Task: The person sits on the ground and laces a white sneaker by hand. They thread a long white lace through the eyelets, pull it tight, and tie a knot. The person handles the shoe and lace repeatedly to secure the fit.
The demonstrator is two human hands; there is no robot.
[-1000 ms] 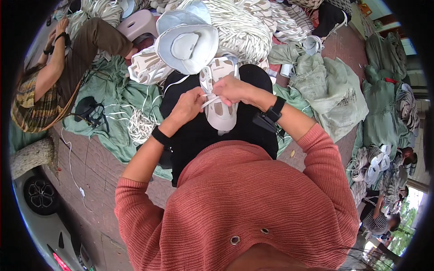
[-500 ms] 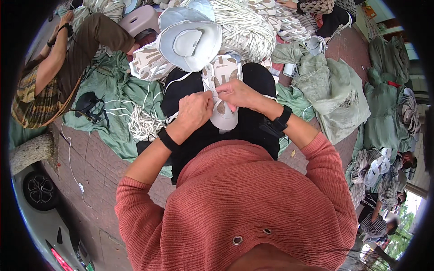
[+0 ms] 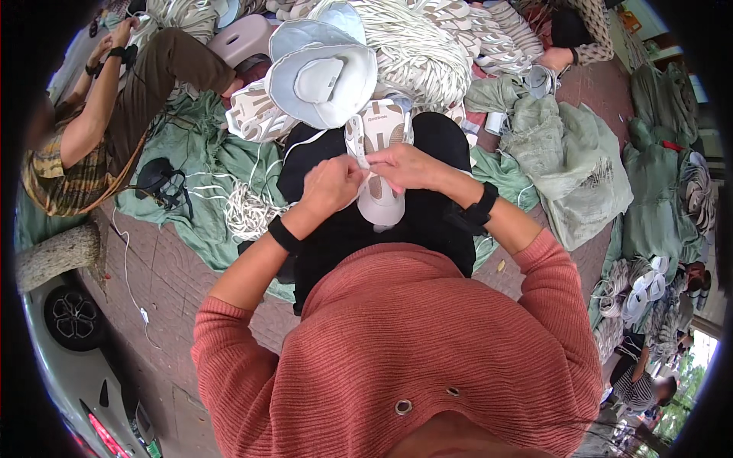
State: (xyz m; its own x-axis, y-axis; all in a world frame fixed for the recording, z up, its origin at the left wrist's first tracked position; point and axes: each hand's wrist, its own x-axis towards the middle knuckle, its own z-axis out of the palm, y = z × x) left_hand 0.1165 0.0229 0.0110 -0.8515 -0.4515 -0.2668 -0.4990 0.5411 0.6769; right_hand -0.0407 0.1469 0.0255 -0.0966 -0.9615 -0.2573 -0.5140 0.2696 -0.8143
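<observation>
A white and tan shoe upper (image 3: 382, 208) lies across my black-trousered lap, its rounded toe end toward me. Over its middle, my left hand (image 3: 330, 185) is closed, fingertips pinched at the lacing edge. From the other side my right hand (image 3: 408, 166) pinches at the same spot, thumb and forefinger together, its other fingers curled over the upper. A bit of white shoelace seems to be between the fingertips, though they partly hide it. Left of my lap, a tangle of white laces (image 3: 250, 214) rests on green sacking.
Pale blue bucket hats (image 3: 324, 84) sit just beyond my knees, before heaped laces (image 3: 405, 46) and stacked shoe uppers (image 3: 258, 113). A seated person (image 3: 92, 130) is at the left, by a pink stool (image 3: 240, 38). Pale sacks (image 3: 569, 164) lie at right; a car (image 3: 80, 366) stands lower left.
My fingertips stay at the lacing edge, and my right hand has drawn slightly closer to my left. The whole view has shifted a little. At the upper right, another person's hand now reaches down.
</observation>
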